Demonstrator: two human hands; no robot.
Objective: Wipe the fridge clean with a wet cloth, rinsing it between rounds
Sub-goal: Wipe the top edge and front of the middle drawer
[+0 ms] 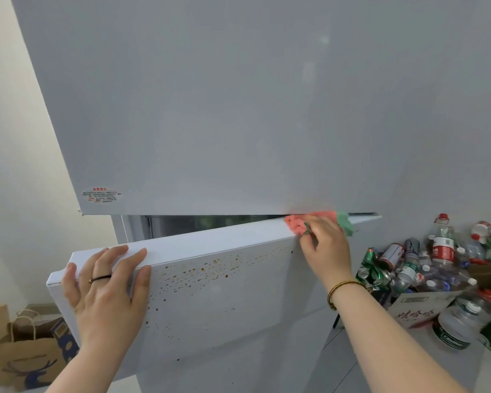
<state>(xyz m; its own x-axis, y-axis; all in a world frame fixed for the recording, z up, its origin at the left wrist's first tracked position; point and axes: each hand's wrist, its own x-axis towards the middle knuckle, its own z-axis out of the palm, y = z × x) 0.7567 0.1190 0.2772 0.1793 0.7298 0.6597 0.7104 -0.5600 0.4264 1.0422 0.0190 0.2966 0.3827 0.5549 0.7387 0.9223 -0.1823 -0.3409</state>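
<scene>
A tall white fridge (210, 109) fills the view. Its lower door (216, 296) stands ajar, swung out toward me, and brown spatter dots its front face. My left hand (105, 282) lies flat over the door's top left corner, fingers straight on the top edge. My right hand (323, 245) grips a pink and green cloth (298, 222) and holds it against the right end of the door's top edge, just under the upper door.
A pile of empty plastic bottles and crushed cans (425, 265) spills over a cardboard box (420, 307) at the right. Brown paper bags (26, 347) stand on the floor at lower left. A wall (12, 165) lies left of the fridge.
</scene>
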